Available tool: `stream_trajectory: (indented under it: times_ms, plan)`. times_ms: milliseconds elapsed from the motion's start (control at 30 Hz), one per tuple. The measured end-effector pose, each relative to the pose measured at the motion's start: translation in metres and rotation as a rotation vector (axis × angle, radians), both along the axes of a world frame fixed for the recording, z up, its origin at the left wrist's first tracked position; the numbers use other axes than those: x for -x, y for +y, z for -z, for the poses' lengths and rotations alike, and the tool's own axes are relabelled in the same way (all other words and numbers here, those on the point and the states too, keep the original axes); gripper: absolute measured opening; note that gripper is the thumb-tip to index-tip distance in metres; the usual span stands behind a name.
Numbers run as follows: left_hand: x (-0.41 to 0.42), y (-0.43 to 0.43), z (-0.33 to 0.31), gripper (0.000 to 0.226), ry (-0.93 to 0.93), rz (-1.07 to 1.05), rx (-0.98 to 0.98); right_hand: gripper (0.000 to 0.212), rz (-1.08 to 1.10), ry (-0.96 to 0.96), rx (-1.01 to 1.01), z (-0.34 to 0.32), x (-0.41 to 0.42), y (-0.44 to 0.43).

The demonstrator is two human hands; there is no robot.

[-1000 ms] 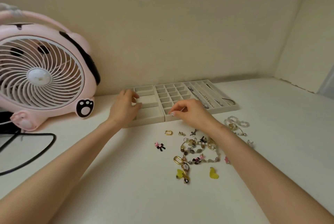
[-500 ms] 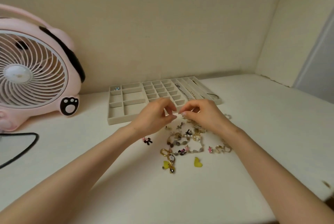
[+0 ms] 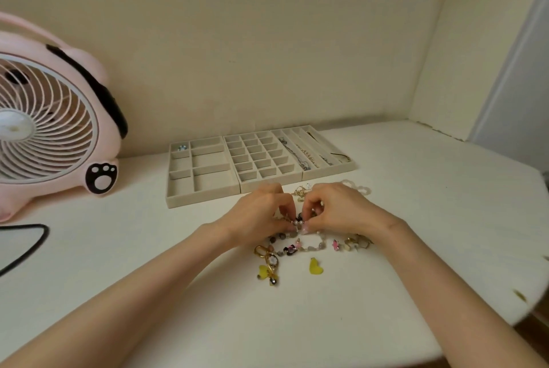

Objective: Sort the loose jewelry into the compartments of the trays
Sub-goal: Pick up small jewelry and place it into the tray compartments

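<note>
Loose jewelry lies in a heap on the white table: a beaded bracelet [image 3: 309, 247], a gold bow charm [image 3: 267, 257], a yellow heart [image 3: 315, 267] and a pale ring chain [image 3: 358, 187]. My left hand [image 3: 261, 213] and my right hand [image 3: 335, 207] meet over the heap, fingers curled, both pinching a small pearl bead piece [image 3: 298, 222] between them. Behind them stand three beige trays: the left tray [image 3: 178, 200] with wide compartments, the middle tray [image 3: 246, 186] with small squares, the right tray [image 3: 347, 165] with long slots holding chains.
A pink fan [image 3: 53, 130] stands at the far left with its black cord [image 3: 26, 246] looping over the table. A small sparkly piece [image 3: 181, 148] sits in the left tray's back corner compartment. The table's rounded edge [image 3: 528, 305] falls away at the right.
Both hands have drawn back from the trays to the jewelry heap and come together on the pearl bead piece. The view has shifted right, so the fan sits further left.
</note>
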State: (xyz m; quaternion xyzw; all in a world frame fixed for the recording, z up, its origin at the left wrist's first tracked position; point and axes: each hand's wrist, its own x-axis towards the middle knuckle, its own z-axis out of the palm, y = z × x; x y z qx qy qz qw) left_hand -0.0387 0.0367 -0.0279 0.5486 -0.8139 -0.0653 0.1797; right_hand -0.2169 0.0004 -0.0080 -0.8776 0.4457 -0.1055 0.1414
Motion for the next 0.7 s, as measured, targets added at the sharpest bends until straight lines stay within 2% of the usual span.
stream_trajectory:
  times_ms: [133, 233, 300, 367, 433, 567, 633, 700]
  plan:
    - [-0.003, -0.001, 0.000, 0.020, 0.023, -0.011, -0.018, 0.008, -0.012, -0.119, -0.058, 0.000, 0.001, -0.002]
    - [-0.007, -0.003, -0.002, 0.020, -0.015, 0.000, -0.015, 0.007, -0.025, -0.311, -0.163, -0.005, 0.001, 0.001]
    - [-0.008, -0.004, -0.004, 0.022, 0.036, 0.013, 0.005, 0.008, -0.051, -0.454, -0.259, -0.009, -0.001, 0.004]
    - [-0.009, -0.005, -0.010, 0.022, 0.190, 0.020, 0.022, 0.007, -0.077, -0.547, -0.302, -0.012, -0.003, 0.004]
    - [-0.009, -0.003, -0.020, 0.012, 0.410, -0.006, -0.024, 0.007, -0.101, -0.622, -0.326, -0.014, -0.005, 0.003]
    - [-0.013, -0.001, -0.035, 0.007, 1.004, 0.006, -0.210, 0.021, -0.125, -0.700, -0.358, -0.020, -0.009, 0.000]
    - [-0.016, 0.000, -0.037, 0.009, 1.146, -0.015, -0.239, 0.021, -0.119, -0.702, -0.372, -0.022, -0.012, -0.002]
    - [-0.018, -0.001, -0.035, 0.008, 1.175, -0.046, -0.238, 0.013, -0.082, -0.691, -0.376, -0.021, -0.014, -0.003]
